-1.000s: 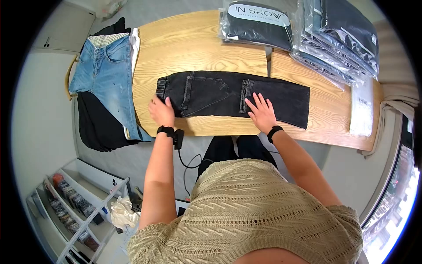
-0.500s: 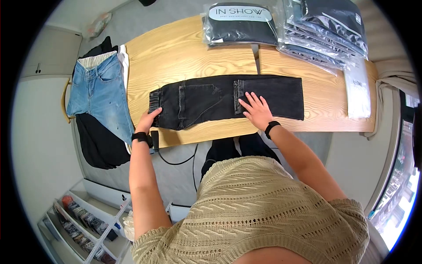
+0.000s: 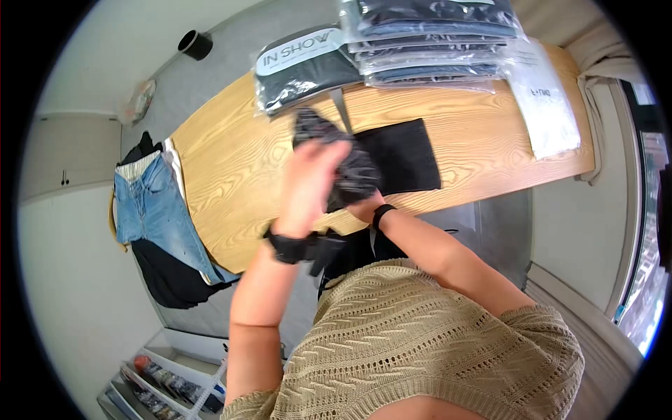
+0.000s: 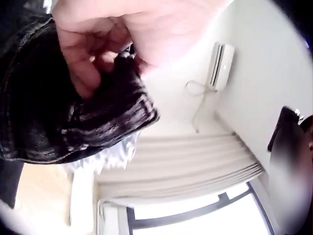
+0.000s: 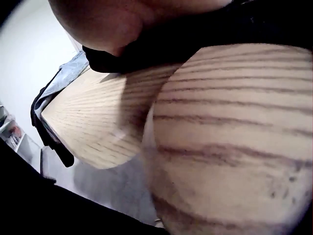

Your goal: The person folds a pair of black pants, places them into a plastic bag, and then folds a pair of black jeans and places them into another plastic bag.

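Note:
The black jeans (image 3: 400, 155) lie partly on the wooden table, their waist end lifted and folded over toward the right. My left hand (image 3: 311, 178), blurred in the head view, grips the raised waist end. In the left wrist view the fingers of my left hand (image 4: 102, 49) curl round the gathered elastic waistband (image 4: 110, 115). My right hand (image 3: 365, 207) is at the near edge of the jeans, beside the fold, its fingers hidden under the cloth. The right wrist view shows part of my right hand (image 5: 102, 24) against the black cloth (image 5: 171, 41).
Bagged garments (image 3: 434, 59) are stacked at the table's far side, with an IN SHOW package (image 3: 304, 70) to their left. A white packet (image 3: 542, 105) lies at the right. Blue jeans (image 3: 157, 203) and black clothing hang over the table's left end (image 3: 217, 154).
My left hand has taken hold of the waist end and carried it up and rightward, folding the jeans. My right hand has moved left to the near edge. The head view has turned.

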